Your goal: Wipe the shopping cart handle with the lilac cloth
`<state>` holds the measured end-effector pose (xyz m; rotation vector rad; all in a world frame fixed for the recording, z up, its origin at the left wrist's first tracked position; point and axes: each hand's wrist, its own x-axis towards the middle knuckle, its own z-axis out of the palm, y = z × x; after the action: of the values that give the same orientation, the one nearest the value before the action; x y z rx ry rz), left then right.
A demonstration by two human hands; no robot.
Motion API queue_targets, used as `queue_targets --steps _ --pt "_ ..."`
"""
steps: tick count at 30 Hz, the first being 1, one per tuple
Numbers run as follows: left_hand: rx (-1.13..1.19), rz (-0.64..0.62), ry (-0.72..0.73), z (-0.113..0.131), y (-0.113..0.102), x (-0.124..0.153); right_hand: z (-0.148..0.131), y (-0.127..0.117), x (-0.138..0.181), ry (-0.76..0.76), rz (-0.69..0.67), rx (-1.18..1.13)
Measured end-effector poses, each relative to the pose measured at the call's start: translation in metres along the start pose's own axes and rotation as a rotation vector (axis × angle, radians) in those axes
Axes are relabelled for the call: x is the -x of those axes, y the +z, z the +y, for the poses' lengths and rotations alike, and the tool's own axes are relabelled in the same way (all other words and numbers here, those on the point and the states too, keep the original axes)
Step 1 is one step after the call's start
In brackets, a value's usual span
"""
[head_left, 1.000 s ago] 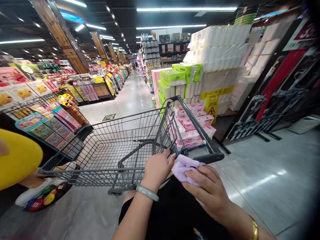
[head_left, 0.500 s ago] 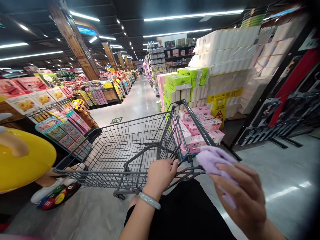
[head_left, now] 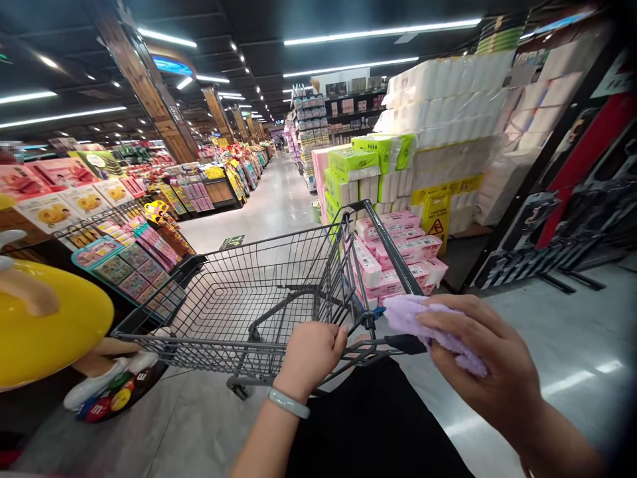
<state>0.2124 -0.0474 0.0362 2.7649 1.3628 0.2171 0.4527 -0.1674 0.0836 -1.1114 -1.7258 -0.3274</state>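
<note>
A grey wire shopping cart [head_left: 239, 299] stands in front of me with nothing visible in its basket. My left hand [head_left: 311, 352] is closed around the cart's near rail, a pale green bangle on its wrist. My right hand [head_left: 485, 365] grips a lilac cloth [head_left: 423, 318] and presses it against the right end of the cart's handle [head_left: 405, 343]. My dark clothing fills the bottom centre.
A big yellow candy figure [head_left: 44, 332] stands at the left beside racks of snacks [head_left: 124, 259]. Pink tissue packs [head_left: 398, 259], green packs and white paper rolls [head_left: 448, 106] are stacked right of the cart, with a yellow wet-floor sign [head_left: 436, 219]. A shiny aisle [head_left: 279, 192] runs ahead.
My right hand slid the cloth from the middle of the handle out to its right end, lifted a little, then came back down onto the handle. The left hand stayed gripping.
</note>
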Motion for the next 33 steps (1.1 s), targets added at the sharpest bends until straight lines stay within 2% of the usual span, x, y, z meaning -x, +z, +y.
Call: queue_targets --steps 5,9,11,13,16,18,21,24,28,31,33 --pt "0.017 -0.023 0.032 -0.009 -0.005 0.007 0.002 0.003 -0.012 0.01 -0.019 -0.041" --pt "0.059 -0.03 -0.002 -0.024 -0.008 0.012 -0.005 0.011 -0.015 0.029 0.048 -0.005" --pt "0.128 0.004 -0.028 -0.031 -0.008 0.016 -0.012 0.015 -0.015 0.028 0.016 -0.046" --pt "0.265 0.179 -0.092 -0.03 -0.009 0.022 -0.017 0.019 -0.014 0.013 -0.055 -0.113" --pt "0.501 0.61 -0.162 -0.008 -0.016 0.034 -0.013 0.03 -0.014 -0.001 -0.104 -0.169" --pt "0.509 0.704 -0.054 0.018 -0.024 0.044 -0.007 0.038 -0.014 0.035 -0.066 -0.151" --pt "0.365 0.632 0.1 0.057 -0.034 0.056 -0.008 0.047 -0.014 0.075 -0.008 -0.142" --pt "0.272 0.595 0.103 0.076 -0.035 0.063 -0.019 0.05 -0.013 -0.003 -0.048 -0.216" --pt "0.198 0.599 0.088 0.07 -0.03 0.067 -0.025 0.052 -0.017 -0.065 -0.091 -0.18" --pt "0.189 0.643 0.176 0.061 -0.03 0.068 -0.028 0.053 -0.024 -0.033 -0.081 -0.114" --pt "0.202 0.678 0.232 0.057 -0.032 0.067 -0.036 0.054 -0.026 -0.073 -0.095 -0.146"
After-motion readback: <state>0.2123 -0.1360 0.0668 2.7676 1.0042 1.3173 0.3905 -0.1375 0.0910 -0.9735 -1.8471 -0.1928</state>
